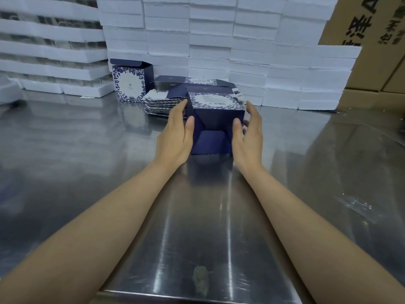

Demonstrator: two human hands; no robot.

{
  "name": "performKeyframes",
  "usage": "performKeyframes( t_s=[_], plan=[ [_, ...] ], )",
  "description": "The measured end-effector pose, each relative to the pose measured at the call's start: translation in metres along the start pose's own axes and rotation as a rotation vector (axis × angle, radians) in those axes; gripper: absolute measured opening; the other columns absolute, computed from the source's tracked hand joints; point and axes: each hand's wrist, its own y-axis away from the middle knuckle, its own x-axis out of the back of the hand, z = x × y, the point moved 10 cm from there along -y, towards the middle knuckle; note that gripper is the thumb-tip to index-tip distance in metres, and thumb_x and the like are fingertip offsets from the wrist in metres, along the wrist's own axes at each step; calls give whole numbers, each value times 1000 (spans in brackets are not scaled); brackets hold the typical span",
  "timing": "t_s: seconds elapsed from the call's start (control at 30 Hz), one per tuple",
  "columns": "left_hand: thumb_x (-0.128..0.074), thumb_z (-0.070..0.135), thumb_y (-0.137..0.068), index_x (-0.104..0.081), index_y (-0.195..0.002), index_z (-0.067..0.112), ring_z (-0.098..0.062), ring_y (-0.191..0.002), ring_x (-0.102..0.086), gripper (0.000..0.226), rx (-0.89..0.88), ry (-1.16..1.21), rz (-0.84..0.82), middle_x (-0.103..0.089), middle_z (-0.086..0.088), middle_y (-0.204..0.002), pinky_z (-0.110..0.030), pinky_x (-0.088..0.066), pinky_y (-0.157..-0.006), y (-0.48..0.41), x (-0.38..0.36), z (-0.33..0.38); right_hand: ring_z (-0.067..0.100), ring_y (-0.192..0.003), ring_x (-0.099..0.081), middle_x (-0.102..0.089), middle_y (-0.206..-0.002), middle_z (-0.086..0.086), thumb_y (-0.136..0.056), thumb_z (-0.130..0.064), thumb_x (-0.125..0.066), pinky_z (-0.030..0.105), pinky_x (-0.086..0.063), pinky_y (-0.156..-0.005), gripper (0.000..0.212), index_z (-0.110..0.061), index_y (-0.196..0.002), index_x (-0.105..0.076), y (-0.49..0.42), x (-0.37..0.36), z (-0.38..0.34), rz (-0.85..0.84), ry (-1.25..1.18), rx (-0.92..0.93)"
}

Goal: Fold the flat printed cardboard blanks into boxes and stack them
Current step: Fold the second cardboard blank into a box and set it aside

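A dark blue box [213,119] with a white leaf print lies on its side on the steel table [87,150], its folded bottom flaps facing me. My left hand [175,134] holds its left side, thumb pressed on a flap. My right hand [248,137] holds the right side, thumb on the opposite flap, fingers spread behind. Just behind the box lies a pile of flat printed blanks [162,104]. One finished box [130,81] stands upright at the back left with its lid flap open.
White foam blocks [210,40] are stacked in a wall along the back. Foam trays [50,53] pile up at the left. Brown cartons [377,44] stand at the right. The table's front edge [197,297] is close to me.
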Motion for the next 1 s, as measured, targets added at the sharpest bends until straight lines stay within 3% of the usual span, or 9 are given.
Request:
performKeyframes(
  t_s=[0.1, 0.2, 0.27, 0.37, 0.5, 0.7, 0.8, 0.87, 1.0],
  plan=[
    [-26, 37, -106, -42, -138, 14, -19, -127, -45, 43, 131, 13, -77, -49, -2, -142, -31, -38, -100, 0, -8, -17, 14, -130, -45, -48, -145, -1, -105, -28, -31, 28, -32, -111, 42, -18, -144, -42, -3, -4, 19, -46, -20, -127],
    [-22, 41, -106, -52, -96, 17, -28, -98, -56, 40, 145, 116, -110, -61, -1, -98, -39, -43, -85, 2, -12, -19, 21, -121, -54, -60, -131, 1, -105, -35, -28, 44, -40, -107, 40, -22, -131, -55, -4, -8, 35, -74, -137, -285],
    [-21, 43, -105, -54, -95, 16, -26, -92, -57, 44, 139, 154, -74, -62, -1, -92, -36, -41, -80, 2, -7, -19, 18, -100, -64, -68, -108, -3, -104, -34, -31, 47, -53, -89, 33, -28, -112, -63, -5, -4, 33, -46, -169, -275],
    [-20, 47, -101, -58, -105, 11, -14, -88, -55, 53, 122, 230, 31, -64, -1, -97, -36, -44, -82, 1, 6, -16, 2, -66, -62, -67, -80, -14, -101, -35, -33, 28, -53, -56, 30, -35, -97, -63, -3, 5, 20, 29, -192, -189],
    [-21, 48, -100, -55, -120, 15, -9, -99, -55, 52, 10, 225, 45, -61, 10, -108, -24, -40, -82, 0, 12, -4, 18, -101, -61, -59, -111, -4, -95, -45, -35, 46, -55, -79, 47, -18, -125, -60, -1, 13, -5, 47, -151, 9],
    [-39, -3, -96, -42, -139, 7, -19, -121, -53, 44, -168, 313, 35, -54, -4, -133, -20, -40, -100, -2, 14, 10, 25, -119, -55, -59, -123, 3, -94, -26, -41, 56, -45, -98, 32, -19, -122, -54, 1, 15, -11, 40, -291, 45],
    [-34, -24, -77, -49, -131, 9, -13, -127, -51, 65, -227, 333, -4, -50, 2, -138, -17, -41, -101, -2, 10, 16, 6, -107, -58, -59, -110, -7, -93, -29, -47, 37, -50, -95, 26, -14, -115, -51, 0, 20, -3, 74, -355, -22],
    [-32, -22, -73, -56, -116, 3, -13, -125, -54, 56, -248, 299, -9, -52, -1, -138, -21, -43, -102, -3, 8, 16, -7, -104, -57, -56, -113, -11, -91, -19, -58, 17, -48, -90, 32, -16, -120, -44, -1, 20, 1, 67, -356, -37],
    [-35, 4, -96, -49, -125, 15, -16, -118, -58, 34, -48, 469, 8, -61, -3, -125, -38, -46, -104, -1, 5, 2, 6, -126, -49, -50, -135, -3, -86, 6, -59, 18, -42, -104, 68, -29, -138, -35, -3, 11, -3, 0, -296, 21]
  ],
)
